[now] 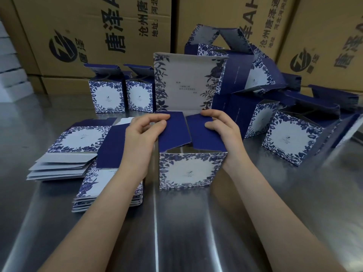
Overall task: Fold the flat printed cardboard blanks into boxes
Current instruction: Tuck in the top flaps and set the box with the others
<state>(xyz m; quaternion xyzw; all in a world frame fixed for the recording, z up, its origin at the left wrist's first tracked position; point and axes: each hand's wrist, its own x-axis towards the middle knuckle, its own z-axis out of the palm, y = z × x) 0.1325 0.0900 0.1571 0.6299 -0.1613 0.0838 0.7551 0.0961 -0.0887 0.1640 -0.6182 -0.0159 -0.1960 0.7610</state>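
Filling the upper band of the frame, brown shipping cartons (94, 36) stand stacked behind a steel counter (196, 222) that spreads across everything below. A loose heap of finished boxes (290, 138) sprawls at centre right. A pair of upright boxes (107, 95) stands left of centre, and fanned stacks of flat blanks (78, 142) lie at lower left.

At the centre of the frame the box (192, 169) being folded stands on the counter between the two hands, its patterned front facing the viewer. Its tall lid panel (188, 85) rises upright from the far edge, just above the fingertips, with its hinge line running left to right. Below it the navy left flap (172, 130) and right flap (204, 132) are folded inward and nearly meet, with a narrow gap between them.

The left hand (141, 134) pinches the left flap between thumb and curled fingers, and the right hand (222, 130) grips the right flap the same way. Both sit equally near the hinge. The next move is probably to bring the lid panel down toward the viewer over the flaps, and either hand could reach it.
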